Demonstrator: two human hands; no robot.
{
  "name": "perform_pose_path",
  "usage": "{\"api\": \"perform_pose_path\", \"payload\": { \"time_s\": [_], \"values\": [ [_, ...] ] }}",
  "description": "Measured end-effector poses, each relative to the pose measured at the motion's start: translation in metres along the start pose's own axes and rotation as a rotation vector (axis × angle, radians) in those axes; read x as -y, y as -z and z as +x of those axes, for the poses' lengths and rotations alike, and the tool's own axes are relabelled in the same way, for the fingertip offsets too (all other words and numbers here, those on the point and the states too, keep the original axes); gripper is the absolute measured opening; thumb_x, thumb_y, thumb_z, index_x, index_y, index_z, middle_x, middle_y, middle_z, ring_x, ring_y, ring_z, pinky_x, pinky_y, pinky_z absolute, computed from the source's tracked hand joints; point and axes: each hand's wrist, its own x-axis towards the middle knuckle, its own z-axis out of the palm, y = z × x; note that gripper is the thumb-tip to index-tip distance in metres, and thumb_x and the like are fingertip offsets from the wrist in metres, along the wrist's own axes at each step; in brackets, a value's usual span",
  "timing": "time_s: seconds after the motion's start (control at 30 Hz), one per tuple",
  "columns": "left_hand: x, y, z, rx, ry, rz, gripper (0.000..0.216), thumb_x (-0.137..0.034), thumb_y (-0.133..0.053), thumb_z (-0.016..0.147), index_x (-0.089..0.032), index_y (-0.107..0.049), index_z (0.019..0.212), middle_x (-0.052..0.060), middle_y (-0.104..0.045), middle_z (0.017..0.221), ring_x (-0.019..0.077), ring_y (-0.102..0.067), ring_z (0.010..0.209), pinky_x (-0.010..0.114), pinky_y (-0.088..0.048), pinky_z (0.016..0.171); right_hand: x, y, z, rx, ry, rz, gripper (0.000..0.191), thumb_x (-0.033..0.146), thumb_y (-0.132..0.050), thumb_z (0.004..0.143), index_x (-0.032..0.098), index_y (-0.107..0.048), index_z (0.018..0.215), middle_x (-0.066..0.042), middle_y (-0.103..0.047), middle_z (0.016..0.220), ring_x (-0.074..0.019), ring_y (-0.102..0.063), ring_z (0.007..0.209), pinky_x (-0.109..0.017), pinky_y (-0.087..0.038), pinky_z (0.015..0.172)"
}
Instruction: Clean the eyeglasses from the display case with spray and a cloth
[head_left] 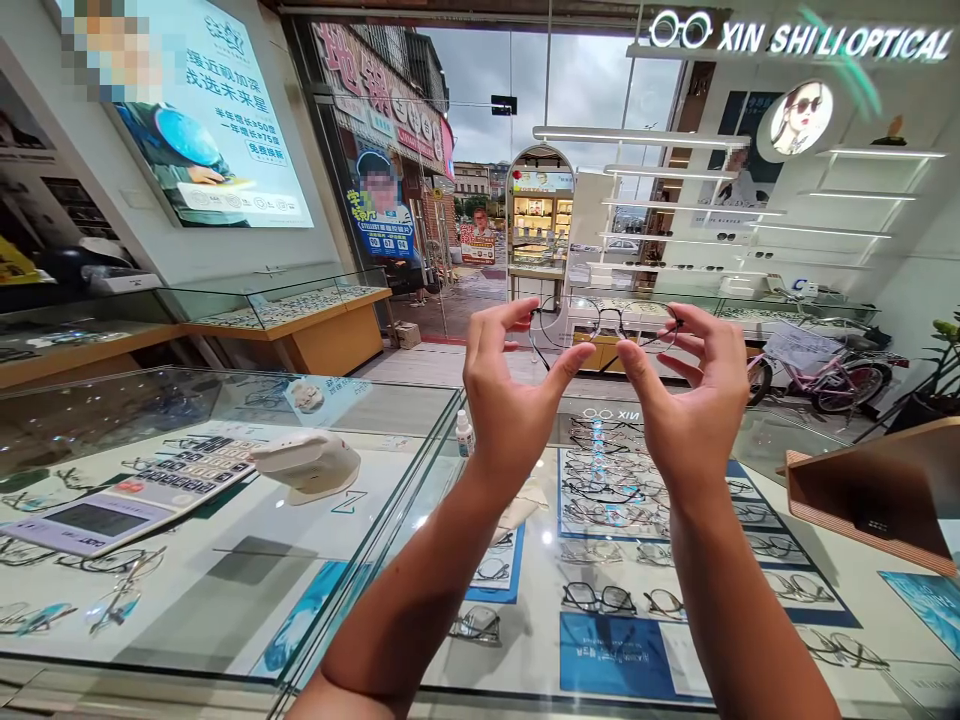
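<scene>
Both hands are raised in front of me above the glass display counter, with a thin dark-framed pair of eyeglasses held up between them. My left hand grips the glasses at their left side, thumb below and fingers above. On the right side, my right hand pinches them in the same way. The lenses are clear, and the shop front shows through them. Under the hands, inside the counter, lie rows of eyeglasses. A small white bottle stands beside my left forearm.
On the left counter are a calculator and a white rounded object. A brown tray-like piece is at the right. Farther off stand an arched mirror, another display case and a pink bicycle.
</scene>
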Motion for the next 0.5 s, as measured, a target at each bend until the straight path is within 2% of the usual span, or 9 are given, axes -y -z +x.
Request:
{"api": "perform_pose_path", "payload": {
  "time_s": [0.2, 0.5],
  "values": [
    [-0.0024, -0.0009, -0.0012, -0.007, 0.006, 0.009, 0.059, -0.059, -0.087, 0.083, -0.025, -0.068, 0.127, 0.009, -0.069, 0.121, 0.0231, -0.068, 0.107, 0.04, -0.059, 0.093, -0.0011, 0.0023, 0.0017, 0.02, -0.034, 0.005, 0.055, 0.062, -0.075, 0.092, 0.028, -0.065, 0.135, -0.01, -0.063, 0.129, -0.0286, -0.067, 0.113, -0.049, -0.064, 0.09],
    [-0.0062, 0.0003, -0.0007, -0.026, -0.037, 0.046, 0.056, -0.056, -0.088, 0.084, -0.024, -0.069, 0.126, 0.009, -0.069, 0.12, 0.0231, -0.067, 0.106, 0.04, -0.058, 0.092, -0.0003, 0.0025, 0.0017, 0.068, -0.079, 0.015, 0.056, 0.063, -0.075, 0.092, 0.028, -0.065, 0.135, -0.01, -0.064, 0.129, -0.0285, -0.068, 0.113, -0.046, -0.066, 0.084]
  ]
}}
